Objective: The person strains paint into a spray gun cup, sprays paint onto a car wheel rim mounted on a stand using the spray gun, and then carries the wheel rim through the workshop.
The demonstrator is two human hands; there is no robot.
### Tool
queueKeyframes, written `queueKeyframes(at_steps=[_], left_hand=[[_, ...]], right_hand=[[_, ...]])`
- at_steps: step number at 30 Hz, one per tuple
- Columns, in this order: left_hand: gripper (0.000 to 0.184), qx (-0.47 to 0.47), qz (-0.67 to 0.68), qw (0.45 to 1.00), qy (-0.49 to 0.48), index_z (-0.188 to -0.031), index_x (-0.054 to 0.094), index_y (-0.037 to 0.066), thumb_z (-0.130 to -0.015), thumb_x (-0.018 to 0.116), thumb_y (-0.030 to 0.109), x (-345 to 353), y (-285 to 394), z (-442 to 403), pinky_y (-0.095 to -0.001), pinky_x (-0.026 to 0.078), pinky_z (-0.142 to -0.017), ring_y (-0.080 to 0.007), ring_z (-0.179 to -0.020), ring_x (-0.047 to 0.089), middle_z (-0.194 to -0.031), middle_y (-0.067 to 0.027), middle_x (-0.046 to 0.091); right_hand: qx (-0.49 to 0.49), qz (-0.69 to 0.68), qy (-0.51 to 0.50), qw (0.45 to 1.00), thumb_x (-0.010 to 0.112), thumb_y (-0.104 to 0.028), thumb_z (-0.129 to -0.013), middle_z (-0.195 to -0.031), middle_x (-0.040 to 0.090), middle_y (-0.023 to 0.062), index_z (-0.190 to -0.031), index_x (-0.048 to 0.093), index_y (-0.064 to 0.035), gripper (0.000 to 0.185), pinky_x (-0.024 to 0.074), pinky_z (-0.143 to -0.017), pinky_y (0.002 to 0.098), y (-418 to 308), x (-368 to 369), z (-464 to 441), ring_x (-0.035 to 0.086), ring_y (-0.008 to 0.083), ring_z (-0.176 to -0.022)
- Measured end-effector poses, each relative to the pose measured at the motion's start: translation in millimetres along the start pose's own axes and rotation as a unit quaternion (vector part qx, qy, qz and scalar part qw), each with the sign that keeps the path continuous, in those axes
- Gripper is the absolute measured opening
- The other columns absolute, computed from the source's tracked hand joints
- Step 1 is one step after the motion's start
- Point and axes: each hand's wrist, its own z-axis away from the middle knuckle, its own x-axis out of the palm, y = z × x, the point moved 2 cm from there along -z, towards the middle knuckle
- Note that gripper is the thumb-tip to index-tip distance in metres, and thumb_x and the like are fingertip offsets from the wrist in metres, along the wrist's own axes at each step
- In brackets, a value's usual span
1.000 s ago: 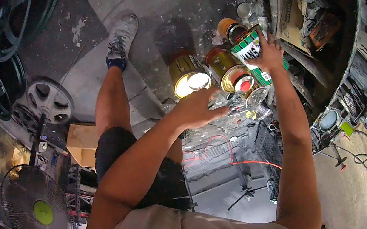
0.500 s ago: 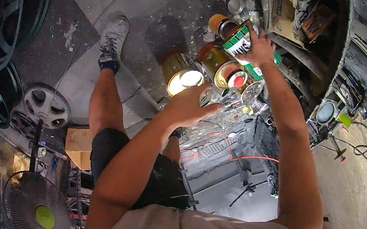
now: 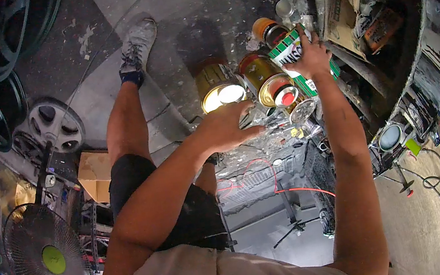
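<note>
1. Left hand (image 3: 223, 130), mid-view: fingers empty and spread wide; whether they touch the bright-topped tin (image 3: 214, 77) at twelve o'clock, I cannot tell.
2. Gold tin (image 3: 256, 71), one o'clock: close beside the green can (image 3: 290, 55), so best not knocked.
3. Green can, two o'clock: the right hand's (image 3: 312, 62) fingers span and hold it; even pressure should steady it.

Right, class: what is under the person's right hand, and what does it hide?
Under the right hand is a green-and-white can. Some large dark letters show on its side; the part directly beneath the palm cannot be seen.
</note>
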Motion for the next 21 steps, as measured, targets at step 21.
queueKeyframes(at_steps=[21], left_hand=[[0.061,-0.042,-0.199,0.979,0.019,-0.140,0.055,0.004,-0.094,0.070,0.042,-3,-8,0,-0.0492,0.052,-0.098,-0.0390,-0.114,0.066,-0.124,-0.0221,0.068]], right_hand=[[-0.007,-0.015,0.005,1.000,0.094,-0.052,-0.056,-0.164,0.032,0.0195,-0.164,0.016,-0.0411,0.134,0.0321,-0.116,0.0668,5,3,1,0.038,0.0479,-0.146]])
